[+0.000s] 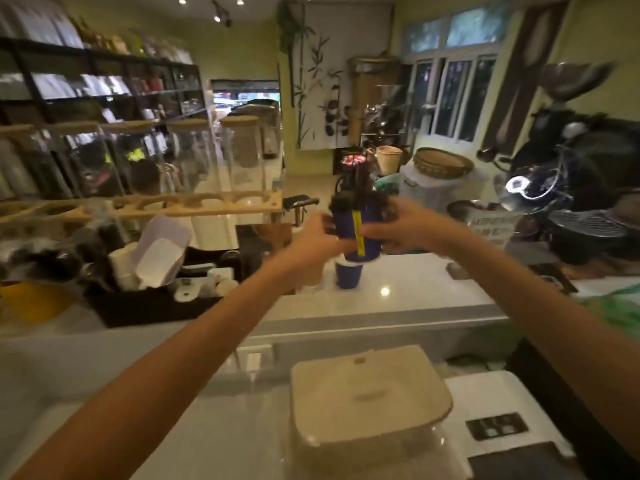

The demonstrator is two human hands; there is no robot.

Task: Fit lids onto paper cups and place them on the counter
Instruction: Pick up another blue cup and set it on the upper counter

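Both my arms reach out over the white counter [426, 289]. My left hand [317, 233] and my right hand [398, 228] hold a blue paper cup [356, 233] with a yellow stripe between them, a dark lid [349, 200] at its top. The picture is blurred, so how the lid sits I cannot tell. Directly below the held cup a second blue cup [348, 275] stands on the counter with its white rim upward. The held cup's base sits just above or in that rim.
A black tray [145, 306] with white lids and containers sits left on the counter. A wooden rack [194, 206] holds tall glass jars behind it. A white lidded bin [367, 386] stands near me. A black machine [588, 223] fills the right.
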